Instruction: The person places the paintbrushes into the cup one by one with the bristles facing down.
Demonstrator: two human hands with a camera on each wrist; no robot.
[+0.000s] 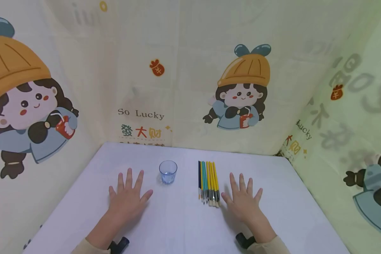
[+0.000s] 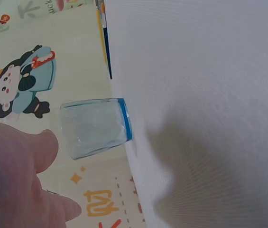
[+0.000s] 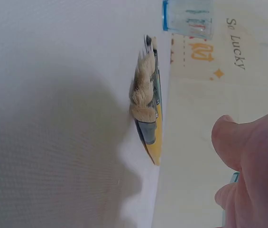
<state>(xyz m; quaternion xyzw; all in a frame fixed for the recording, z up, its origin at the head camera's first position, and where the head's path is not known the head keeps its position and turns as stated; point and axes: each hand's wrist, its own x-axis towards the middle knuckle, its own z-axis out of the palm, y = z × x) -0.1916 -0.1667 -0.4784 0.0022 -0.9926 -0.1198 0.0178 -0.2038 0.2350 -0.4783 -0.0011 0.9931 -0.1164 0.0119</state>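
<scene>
My left hand (image 1: 126, 201) is spread over the white table with straight fingers and holds nothing. A clear drinking glass (image 1: 168, 173) stands upright beyond its thumb; the left wrist view shows the same glass (image 2: 96, 127) with a blue-tinted base. My right hand (image 1: 243, 203) is likewise spread flat and empty, to the right of a row of paintbrushes (image 1: 209, 181). Their handles are black, teal and yellow, and the bristles point toward me. In the right wrist view, pale bristle tips (image 3: 144, 90) lie close to the table, left of the thumb (image 3: 231, 140).
The white table (image 1: 177, 225) is bordered by hanging cloth (image 1: 190, 88) printed with cartoon figures and lettering, at the back and both sides. A black wrist strap (image 1: 119, 245) sits at my left sleeve, another (image 1: 245, 241) at my right.
</scene>
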